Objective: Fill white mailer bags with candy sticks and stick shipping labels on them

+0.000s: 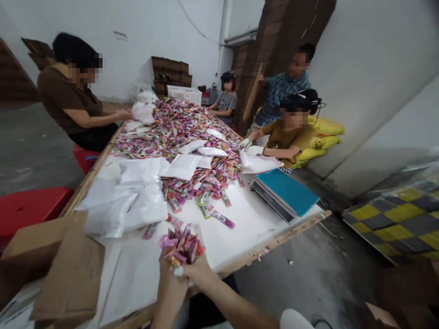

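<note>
Both my hands meet at the near edge of the white table (247,219). My left hand (168,276) and my right hand (199,269) are closed together round a bunch of small pink and purple sachets (181,244), held upright above the tabletop. A big heap of the same coloured sachets (178,132) covers the middle and far part of the table. A few loose sachets (219,217) lie just beyond my hands.
White plastic bags (137,196) lie left of the heap, an open cardboard box (65,269) sits near left. A scale with a blue top (284,192) stands at the right edge. Several other people sit or stand around the table; red stools (27,205) are at left.
</note>
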`<state>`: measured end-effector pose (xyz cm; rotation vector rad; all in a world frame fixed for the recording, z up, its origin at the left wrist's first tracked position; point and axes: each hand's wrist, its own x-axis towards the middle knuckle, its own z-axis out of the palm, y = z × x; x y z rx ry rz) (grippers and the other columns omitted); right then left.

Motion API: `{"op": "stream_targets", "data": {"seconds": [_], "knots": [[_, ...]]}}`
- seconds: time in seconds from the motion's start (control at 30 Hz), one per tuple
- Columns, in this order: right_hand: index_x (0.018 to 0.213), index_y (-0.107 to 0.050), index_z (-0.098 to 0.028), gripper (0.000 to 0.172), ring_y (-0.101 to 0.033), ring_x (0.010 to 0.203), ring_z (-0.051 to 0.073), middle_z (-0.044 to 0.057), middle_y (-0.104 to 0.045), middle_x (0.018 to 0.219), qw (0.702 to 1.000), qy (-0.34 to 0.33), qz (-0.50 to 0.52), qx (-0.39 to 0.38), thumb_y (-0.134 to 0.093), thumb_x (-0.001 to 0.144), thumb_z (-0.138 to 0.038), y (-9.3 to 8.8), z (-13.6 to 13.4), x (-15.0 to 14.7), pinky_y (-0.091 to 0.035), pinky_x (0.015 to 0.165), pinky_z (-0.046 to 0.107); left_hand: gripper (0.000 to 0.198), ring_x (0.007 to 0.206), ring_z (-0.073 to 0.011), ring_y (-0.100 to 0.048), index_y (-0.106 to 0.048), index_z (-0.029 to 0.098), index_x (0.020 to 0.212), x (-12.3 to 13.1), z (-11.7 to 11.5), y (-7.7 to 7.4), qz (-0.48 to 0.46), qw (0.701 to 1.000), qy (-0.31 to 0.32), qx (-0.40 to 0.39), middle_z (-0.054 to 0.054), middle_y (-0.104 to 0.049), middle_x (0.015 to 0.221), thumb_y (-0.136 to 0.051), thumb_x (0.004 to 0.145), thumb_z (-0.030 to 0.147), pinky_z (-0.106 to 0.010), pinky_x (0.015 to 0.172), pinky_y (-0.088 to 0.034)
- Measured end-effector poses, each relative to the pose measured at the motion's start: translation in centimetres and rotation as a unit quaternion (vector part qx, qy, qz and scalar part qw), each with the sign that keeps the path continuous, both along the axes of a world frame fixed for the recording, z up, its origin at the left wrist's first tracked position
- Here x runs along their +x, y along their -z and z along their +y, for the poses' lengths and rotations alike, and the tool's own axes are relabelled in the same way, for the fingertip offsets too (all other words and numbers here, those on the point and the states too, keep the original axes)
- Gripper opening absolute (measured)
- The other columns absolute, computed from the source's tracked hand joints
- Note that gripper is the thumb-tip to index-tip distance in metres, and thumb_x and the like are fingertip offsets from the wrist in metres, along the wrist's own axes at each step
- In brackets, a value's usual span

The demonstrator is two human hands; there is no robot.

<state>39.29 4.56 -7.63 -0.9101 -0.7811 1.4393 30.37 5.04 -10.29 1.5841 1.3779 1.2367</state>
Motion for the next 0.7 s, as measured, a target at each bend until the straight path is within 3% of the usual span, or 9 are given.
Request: {"op": "stream_targets", "data": {"seconds": [0.1,0.17,0.23,0.37,0.53,0.6,0.7], "knots": [[0.089,-0.069,-0.020,0.052,-0.067,0.087,0.024,0.005,-0.073,0.092,0.997,0.057,0.033,-0.034,-0.092,0.046,-0.038,0.2,0.0,0.7,-0.053,0.091,0.040,0.061,0.119,-0.0344,-0.056,-0.048,0.016,0.128,0.3,-1.3,-1.3,0.009,0.999,0.053,0.008,-0.016,-0.056,0.122,-0.061,0.069,0.020,-0.054,0.106,-0.043],[0.088,-0.069,-0.019,0.049,-0.066,0.078,0.021,0.004,-0.071,0.084,0.995,0.054,0.058,-0.061,-0.090,0.049,-0.041,0.2,-0.1,1.5,-0.055,0.080,0.037,0.071,0.129,-0.0333,-0.049,-0.035,0.015,0.142,0.2,-2.3,-2.2,-0.005,0.994,0.109,-0.013,-0.018,-0.050,0.134,-0.062,0.078,0.025,-0.053,0.110,-0.038],[0.087,-0.068,-0.018,0.050,-0.064,0.070,0.019,0.003,-0.069,0.078,0.994,0.034,0.066,-0.076,-0.090,0.049,-0.041,0.3,-0.2,2.3,-0.055,0.073,0.033,0.068,0.139,-0.0300,-0.040,-0.026,0.019,0.148,0.1,-3.2,-2.8,-0.023,0.987,0.152,-0.043,-0.018,-0.043,0.145,-0.056,0.089,0.031,-0.050,0.115,-0.032],[0.085,-0.067,-0.018,0.048,-0.062,0.068,0.017,0.002,-0.068,0.075,0.997,-0.011,0.036,-0.064,-0.089,0.050,-0.042,0.5,-0.7,3.4,-0.054,0.073,0.032,0.060,0.146,-0.0276,-0.029,-0.023,0.021,0.152,0.1,-4.4,-2.8,-0.006,0.990,0.128,-0.055,-0.017,-0.035,0.154,-0.044,0.097,0.033,-0.050,0.120,-0.023],[0.075,-0.063,-0.020,0.046,-0.060,0.073,0.015,-0.002,-0.067,0.075,0.993,-0.097,-0.028,-0.055,-0.092,0.040,-0.028,0.7,-2.0,3.7,-0.053,0.076,0.031,0.063,0.148,-0.0337,-0.024,-0.030,0.017,0.150,0.9,-5.6,-2.4,0.096,0.991,0.091,0.005,-0.020,-0.034,0.155,-0.048,0.089,0.018,-0.059,0.118,-0.023],[0.076,-0.061,-0.020,0.044,-0.062,0.076,0.017,0.000,-0.067,0.076,0.995,-0.080,-0.008,-0.066,-0.090,0.045,-0.029,0.8,-2.5,3.8,-0.054,0.075,0.031,0.062,0.149,-0.0378,-0.019,-0.033,0.013,0.148,1.5,-6.3,-2.6,0.147,0.985,0.089,0.018,-0.023,-0.029,0.157,-0.048,0.089,0.017,-0.064,0.116,-0.022],[0.080,-0.061,-0.021,0.042,-0.065,0.075,0.020,0.002,-0.068,0.077,0.996,-0.006,0.028,-0.082,-0.085,0.050,-0.039,1.0,-3.1,4.2,-0.056,0.072,0.034,0.073,0.149,-0.0417,-0.015,-0.021,0.006,0.152,2.3,-7.6,-3.2,0.175,0.976,0.124,0.028,-0.028,-0.018,0.160,-0.053,0.089,0.024,-0.067,0.116,-0.022]]}}
